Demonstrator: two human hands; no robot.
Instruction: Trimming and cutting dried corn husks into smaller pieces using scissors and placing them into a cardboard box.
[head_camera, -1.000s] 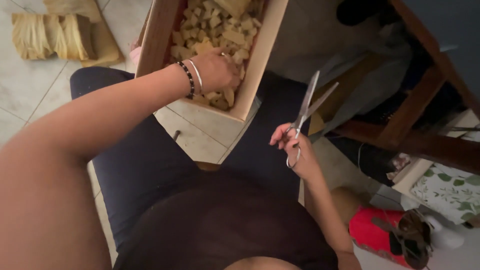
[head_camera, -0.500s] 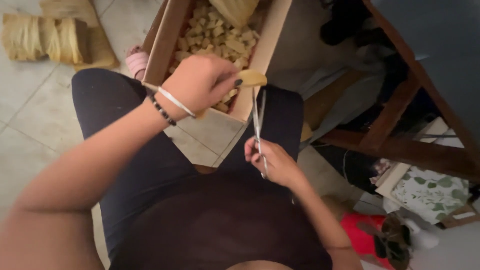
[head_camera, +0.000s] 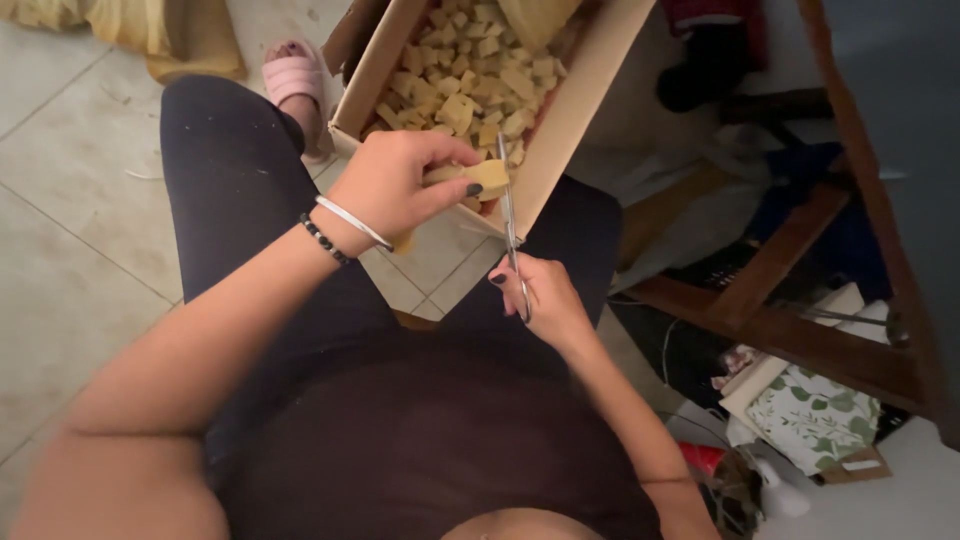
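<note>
Sponge strip (head_camera: 478, 178), yellowish-tan, was pinched in the left hand (head_camera: 395, 185), thumb and fingers clamped on it, its free end sticking out to the right over the near edge of the cardboard box (head_camera: 570, 120). Held there so cut bits would drop into the box, by the look of it. Scissors (head_camera: 510, 225) stood upright in the right hand (head_camera: 540, 300), fingers closed through the handles; blades ran up to the strip's free end and looked nearly together against it, hard to tell exactly. Box was full of small pale foam cubes (head_camera: 465, 85), same colour as the strip, and sat tilted between the person's knees in dark leggings. Pink slipper (head_camera: 295, 75) showed just left of the box on the tiled floor (head_camera: 70, 230). Left wrist wore a silver bangle and a dark beaded bracelet. Wooden table frame (head_camera: 790, 330) and a leaf-patterned box (head_camera: 815, 415) sat off to the right, well apart.
</note>
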